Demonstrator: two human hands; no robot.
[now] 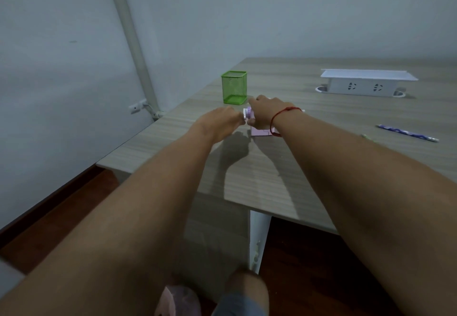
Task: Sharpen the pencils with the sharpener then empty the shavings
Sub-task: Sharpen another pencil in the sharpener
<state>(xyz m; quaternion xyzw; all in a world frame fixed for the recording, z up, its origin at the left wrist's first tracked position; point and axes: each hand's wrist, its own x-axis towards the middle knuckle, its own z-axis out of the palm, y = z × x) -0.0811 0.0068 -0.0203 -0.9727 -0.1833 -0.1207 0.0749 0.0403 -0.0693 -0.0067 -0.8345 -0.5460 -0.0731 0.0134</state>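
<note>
Two hands: left hand [222,121] pinched the end piece [245,117]; right hand [265,113] gripped the sharpener [259,132]
Risk: sharpener could slide if that grip slackened

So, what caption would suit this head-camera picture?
Left hand and right hand hold a pink sharpener on a desk near a green mesh cup.

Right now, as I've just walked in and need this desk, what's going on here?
A person is handling a pink pencil sharpener on the wooden desk. The right hand holds its body from above; the left hand pinches its left end. Whether a pencil is inserted is hidden. A blue patterned pencil lies loose to the right, and the green mesh pen holder behind looks empty.
</note>
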